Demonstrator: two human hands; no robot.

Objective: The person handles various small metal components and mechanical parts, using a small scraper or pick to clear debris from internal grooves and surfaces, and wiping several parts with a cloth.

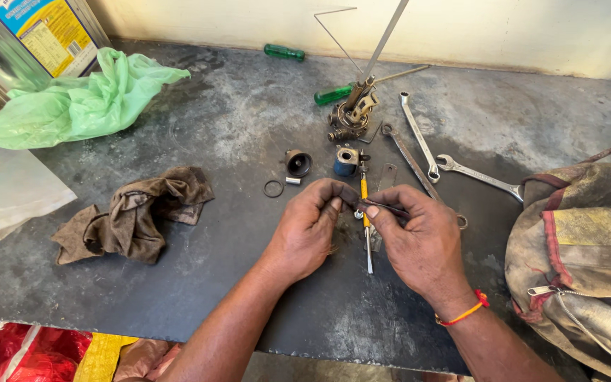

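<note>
**A small dark part pinched between both hands, easy to lose**

My left hand (310, 225) is curled, thumb and fingertips pressed together on one end of a thin dark strip (385, 207). My right hand (419, 237) pinches its other end between thumb and forefinger. The strip sits just above the yellow-handled screwdriver (365, 219), which lies on the table (249, 120) beneath my knuckles.

I judge the risk to be a slip: both grips are fingertip-only, and if the strip springs free it could vanish among the loose bits, or roll off the near edge. My knuckles could also nudge the screwdriver.

The strip looks narrow, dark and slightly shiny; I cannot tell whether it is metal or rubber. Beyond the screwdriver stand a blue-and-silver cylinder (346, 161), a dark cup (298, 163) and a black ring (273, 188). To its right lie spanners (419, 138); well to its left, a brown rag (136, 216).
</note>
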